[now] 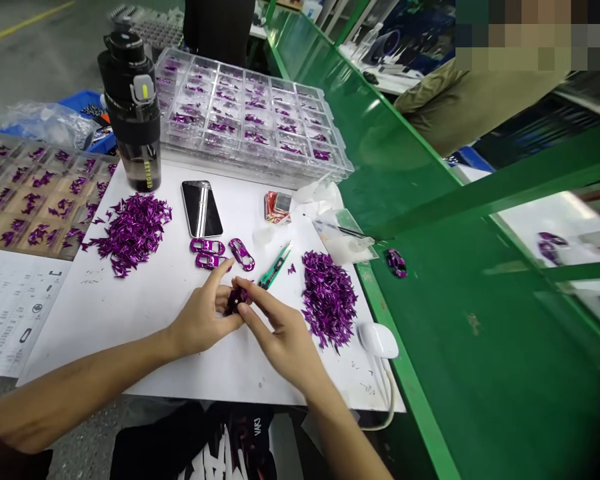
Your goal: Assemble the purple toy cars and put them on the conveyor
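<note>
My left hand (203, 313) and my right hand (280, 333) meet over the white work sheet (155, 333), both pinched on one small purple toy car body (237, 299). Just beyond the fingers lie three more purple car bodies (220, 253) in a loose row. A green utility knife (276, 265) rests beside my right hand's fingertips. A heap of small purple parts (329, 297) lies to the right, another heap (133, 230) to the left.
A black bottle (133, 107), a phone (201, 208) and stacked clear trays of purple parts (253, 117) stand behind. More trays (30, 200) sit at left. A purple car (397, 262) lies on the green conveyor (455, 333). Another person sits across it.
</note>
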Available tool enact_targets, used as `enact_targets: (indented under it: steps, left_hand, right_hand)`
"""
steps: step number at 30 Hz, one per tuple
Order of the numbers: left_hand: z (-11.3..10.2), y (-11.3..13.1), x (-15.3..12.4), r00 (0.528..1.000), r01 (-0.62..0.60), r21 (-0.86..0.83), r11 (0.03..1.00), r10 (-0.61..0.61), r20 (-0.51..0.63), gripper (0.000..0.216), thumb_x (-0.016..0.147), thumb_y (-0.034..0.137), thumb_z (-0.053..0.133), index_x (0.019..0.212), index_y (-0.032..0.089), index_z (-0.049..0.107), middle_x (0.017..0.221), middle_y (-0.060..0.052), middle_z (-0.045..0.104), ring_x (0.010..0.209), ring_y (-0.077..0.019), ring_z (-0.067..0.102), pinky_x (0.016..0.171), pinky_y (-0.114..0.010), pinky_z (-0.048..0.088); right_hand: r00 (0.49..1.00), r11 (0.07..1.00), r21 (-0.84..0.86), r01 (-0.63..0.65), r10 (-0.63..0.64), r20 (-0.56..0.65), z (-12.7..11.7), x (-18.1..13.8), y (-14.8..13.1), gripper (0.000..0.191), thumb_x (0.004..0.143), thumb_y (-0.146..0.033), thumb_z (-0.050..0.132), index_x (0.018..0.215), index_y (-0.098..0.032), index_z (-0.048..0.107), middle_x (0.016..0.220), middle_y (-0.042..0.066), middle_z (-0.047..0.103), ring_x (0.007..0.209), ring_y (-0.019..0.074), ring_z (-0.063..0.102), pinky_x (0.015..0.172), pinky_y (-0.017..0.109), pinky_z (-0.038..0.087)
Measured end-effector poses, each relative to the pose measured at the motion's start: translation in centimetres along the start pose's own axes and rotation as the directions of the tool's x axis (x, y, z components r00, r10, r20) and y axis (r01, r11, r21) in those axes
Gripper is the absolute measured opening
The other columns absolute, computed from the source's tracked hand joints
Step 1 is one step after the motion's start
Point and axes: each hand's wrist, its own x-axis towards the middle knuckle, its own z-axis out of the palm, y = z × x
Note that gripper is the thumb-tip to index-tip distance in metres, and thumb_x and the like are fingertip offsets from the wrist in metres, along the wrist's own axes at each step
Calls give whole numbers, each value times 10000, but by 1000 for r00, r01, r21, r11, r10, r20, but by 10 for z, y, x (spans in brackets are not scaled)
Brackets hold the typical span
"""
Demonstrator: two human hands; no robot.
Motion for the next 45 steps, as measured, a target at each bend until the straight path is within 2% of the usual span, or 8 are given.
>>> enact_targets:
  steps: [4, 7, 14, 19, 23, 27, 37, 45]
  left_hand:
    - [3, 1, -1, 997, -27, 146, 989, 37, -62, 470, 844, 330, 728, 1274, 186, 604, 984, -56, 736, 845, -191, 700, 811, -332, 582]
    - [4, 1, -2, 981, -115, 252, 961, 150, -121, 299, 869, 304, 671, 1140, 182, 651, 892, -33, 713, 716, -153, 657, 681, -289, 566]
    - [2, -4, 1, 946, -202, 418, 886, 287, -151, 263, 757, 114, 617, 1004, 200, 645, 821, -6, 653, 695, -148, 609, 624, -264, 516]
    - [2, -8, 4, 933, -221, 575, 788, 343, -111, 296, 765, 63, 557, 1028, 172, 636, 823, -28, 662, 683, -156, 622, 608, -265, 520]
    - [4, -5, 5, 939, -197, 610, 767, 326, -107, 325, 759, 37, 546, 1050, 147, 641, 851, -55, 686, 711, -177, 645, 649, -289, 546]
    - [5, -4, 6, 946, -179, 617, 766, 306, -106, 351, 751, 30, 550, 1070, 143, 641, 891, -65, 705, 717, -178, 653, 673, -301, 563]
    - [5, -5, 5, 958, -156, 595, 789, 268, -105, 363, 757, 39, 546, 1082, 174, 636, 915, -60, 710, 738, -185, 665, 676, -306, 568]
    - [1, 3, 8, 980, -82, 531, 843, 167, -113, 230, 776, 129, 617, 1002, 173, 632, 750, -2, 672, 603, -138, 595, 597, -264, 513]
  right_hand:
    - [944, 959, -283, -30, -66, -324, -58, 19, 16, 312, 922, -464, 629, 1051, -224, 781, 1059, 74, 790, 1003, 254, 747, 939, 403, 596]
    - [690, 810, -509, -292, -190, -699, -108, 45, 45, 359, 920, -383, 582, 1123, -144, 757, 1080, 137, 774, 951, 269, 736, 919, 429, 569]
    - [611, 770, -504, -390, -193, -768, -157, 90, 83, 255, 882, -244, 620, 1070, -138, 758, 976, 177, 770, 882, 302, 746, 872, 426, 547]
    - [166, 844, -536, -4, -528, -833, -99, 72, 23, 287, 980, -333, 559, 1128, -137, 706, 977, 166, 744, 856, 279, 758, 746, 423, 598]
    - [553, 926, -203, 319, -356, -753, -29, 50, -2, 156, 925, -264, 687, 1067, -218, 732, 838, 34, 749, 729, 207, 754, 650, 365, 628]
    - [704, 929, -105, 355, -340, -624, 3, 40, 13, 191, 909, -169, 689, 1091, -219, 721, 845, 22, 772, 699, 176, 755, 662, 337, 646]
    - [725, 896, -251, 366, -443, -528, 3, 39, 34, 279, 896, -140, 687, 1147, -262, 704, 933, 19, 786, 748, 210, 774, 661, 361, 644]
    - [594, 890, -206, 407, -430, -680, 8, 40, 20, 216, 926, -179, 653, 1134, -232, 679, 896, 38, 755, 742, 214, 768, 623, 377, 654]
